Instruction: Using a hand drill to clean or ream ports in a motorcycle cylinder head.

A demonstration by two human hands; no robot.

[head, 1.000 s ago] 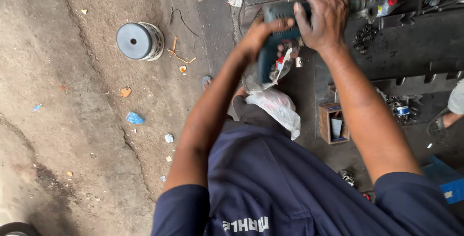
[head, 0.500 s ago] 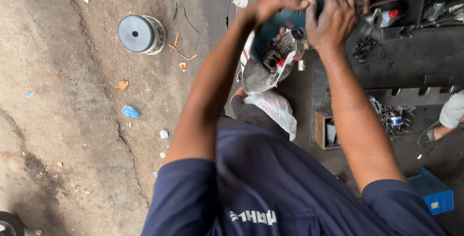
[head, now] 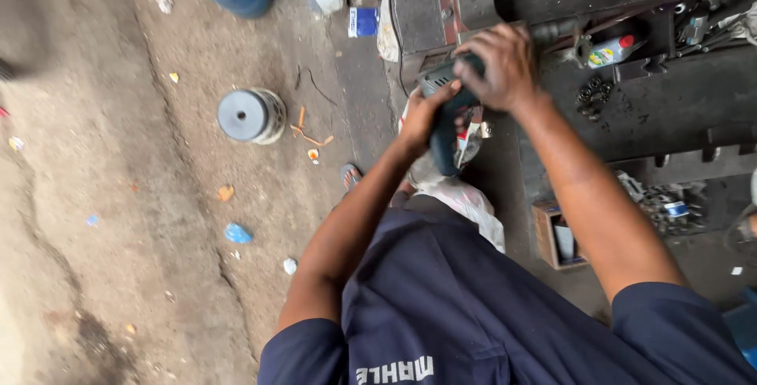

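Head view, looking down over the person's dark blue shirt (head: 441, 314): both hands grip 1 dark teal power tool (head: 446, 128) held over the edge of the dark metal bench (head: 670, 109). The right hand (head: 505, 65) is closed over the tool's top end, fingers wrapped and pressing down, which suggests it steadies and loads the tool against the work; the left hand (head: 422, 117) is clasped round the tool's body lower down, thumb uppermost, apparently to guide it. Whatever the tool's working end meets is hidden under the right hand. A white rag or bag (head: 473, 203) hangs just below the tool. On the bench, near the right hand, lie a small bottle with a red cap (head: 611, 52) and a cluster of dark nuts (head: 593, 99), within easy reach. A small open box (head: 561, 237) stands on the floor beside the right forearm. Well apart on the concrete floor (head: 118, 196) sits a grey spool (head: 251, 115) among scraps of litter.
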